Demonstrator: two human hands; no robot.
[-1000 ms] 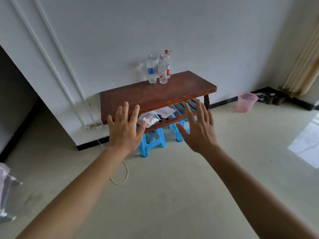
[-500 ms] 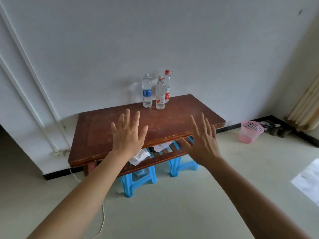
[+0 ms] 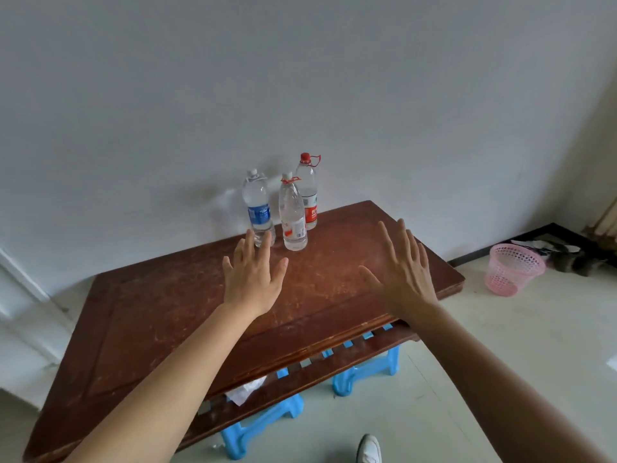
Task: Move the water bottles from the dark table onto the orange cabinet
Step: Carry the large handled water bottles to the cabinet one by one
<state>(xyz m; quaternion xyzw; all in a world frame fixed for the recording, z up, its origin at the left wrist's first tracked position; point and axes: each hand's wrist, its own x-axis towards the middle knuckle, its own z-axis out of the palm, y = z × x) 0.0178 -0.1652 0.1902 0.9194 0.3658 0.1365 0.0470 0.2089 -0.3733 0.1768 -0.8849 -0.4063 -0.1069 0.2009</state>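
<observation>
Closer than half a second ago, the dark surface (image 3: 150, 312) is filling more of my view, and both my hands are reaching further across it toward the bottles.

A pale wall (image 3: 300, 78) is taking up the upper half of what I am seeing, and a light floor (image 3: 500, 345) is spreading to the right and below. The surface is standing against that wall, with a slatted lower shelf (image 3: 300, 372) showing under its near edge. Two blue stools (image 3: 263, 422) are sitting beneath that shelf.

My left hand (image 3: 253, 279) is hovering palm down over the middle of the surface, fingers straight and spread, gripping nothing. Its fingertips are overlapping the base of the blue-labelled bottle (image 3: 257, 208), though I cannot tell whether they are touching it. My right hand (image 3: 404, 279) is hanging over the right part of the surface, equally flat and spread, gripping nothing, well apart from the left.

A pink basket (image 3: 512, 269) is sitting on the floor to the right.

All three bottles are standing upright at the far edge of the surface, near the wall. The middle bottle (image 3: 293, 218) is standing just beside the blue-labelled one, and the red-capped bottle (image 3: 309, 195) is standing just behind it.

A white shoe (image 3: 369, 449) is showing at the bottom edge.
</observation>
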